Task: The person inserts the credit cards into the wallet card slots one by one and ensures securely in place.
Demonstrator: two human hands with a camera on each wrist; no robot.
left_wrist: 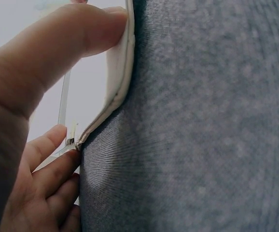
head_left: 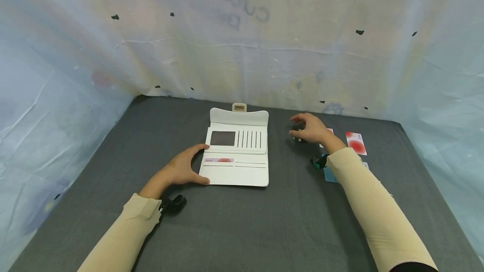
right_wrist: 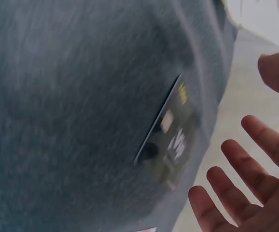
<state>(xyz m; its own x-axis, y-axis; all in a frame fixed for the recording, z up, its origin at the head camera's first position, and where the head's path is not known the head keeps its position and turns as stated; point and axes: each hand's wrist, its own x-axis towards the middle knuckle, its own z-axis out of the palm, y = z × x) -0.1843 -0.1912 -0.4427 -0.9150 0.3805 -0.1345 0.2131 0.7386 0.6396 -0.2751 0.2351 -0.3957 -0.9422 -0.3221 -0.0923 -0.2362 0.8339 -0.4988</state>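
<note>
A white wallet (head_left: 242, 176) lies unfolded on the dark cloth, with a pink-and-red card (head_left: 219, 160) tucked in one of its lower slots. My left hand (head_left: 180, 167) spans the wallet's left side, thumb resting on the lower corner and index finger on the edge higher up; the left wrist view shows the thumb over the stitched rim. Right of the wallet, my right hand (head_left: 311, 129) hovers over a black card (right_wrist: 171, 137) with a gold chip. Its fingers are spread apart and hold nothing in the right wrist view.
A red-and-white card (head_left: 356, 143) and a blue card (head_left: 330, 174) lie on the cloth (head_left: 242, 230) at the right, with others partly hidden by the right arm. A pale plastic sheet (head_left: 242, 66) hangs behind the table and along both sides.
</note>
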